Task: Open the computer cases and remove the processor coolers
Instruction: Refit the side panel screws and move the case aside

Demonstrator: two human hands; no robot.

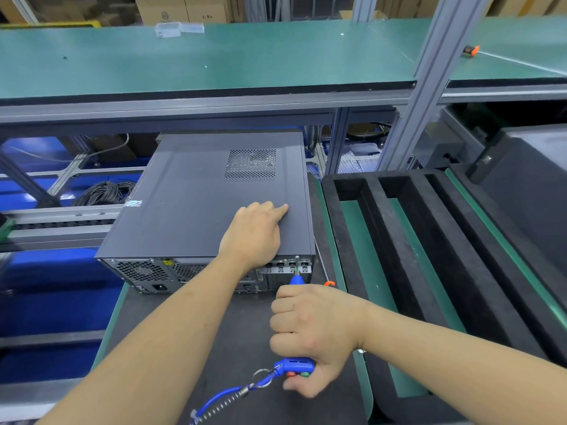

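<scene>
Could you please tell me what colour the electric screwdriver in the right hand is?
Blue; the electric screwdriver has small red and green buttons, seen in the head view.

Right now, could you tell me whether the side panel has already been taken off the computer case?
No, the grey side panel still covers the computer case, with the left hand resting on it.

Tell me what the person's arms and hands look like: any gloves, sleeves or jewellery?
Both arms are bare as far up as the picture shows; no sleeve comes into view. The left hand wears no glove, ring or watch. The right hand is also ungloved and ringless. At the right wrist a small pale glint shows on the underside, too small to identify. No marks or tattoos are visible on either forearm.
</scene>
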